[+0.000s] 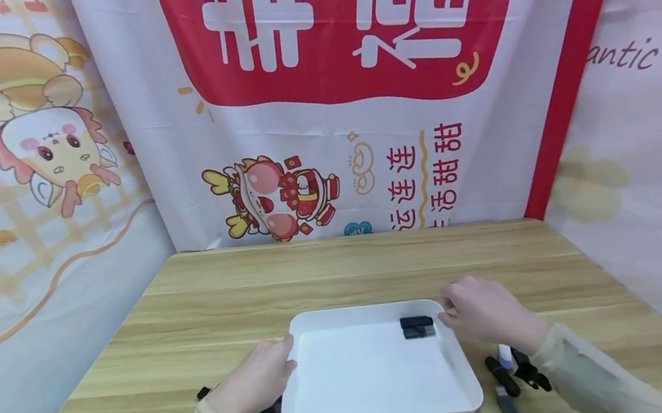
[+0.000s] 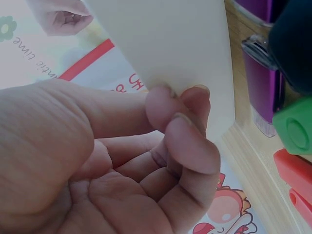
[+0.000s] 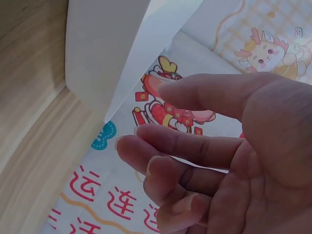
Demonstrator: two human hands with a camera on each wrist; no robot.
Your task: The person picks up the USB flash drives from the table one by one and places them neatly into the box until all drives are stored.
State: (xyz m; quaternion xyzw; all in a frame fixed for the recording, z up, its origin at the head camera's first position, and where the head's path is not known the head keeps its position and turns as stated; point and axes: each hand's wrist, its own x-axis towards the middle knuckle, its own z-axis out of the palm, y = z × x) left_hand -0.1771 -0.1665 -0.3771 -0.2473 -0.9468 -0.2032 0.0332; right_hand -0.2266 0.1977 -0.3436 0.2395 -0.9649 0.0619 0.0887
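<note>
Right sleeve (image 1: 596,370) sat nearest my head camera, 4 o'clock. I had the white tray (image 1: 374,387) at 6 o'clock on the surface (image 1: 339,286), two black sticks (image 1: 416,322) inside toward 2. Left hand (image 1: 254,381) grip pinched its rim at 9; right hand (image 1: 487,311) grip was spread by its 2 o'clock corner.

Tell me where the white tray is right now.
In the head view, the white tray is at the lower middle, between the left hand and the right hand.
</note>
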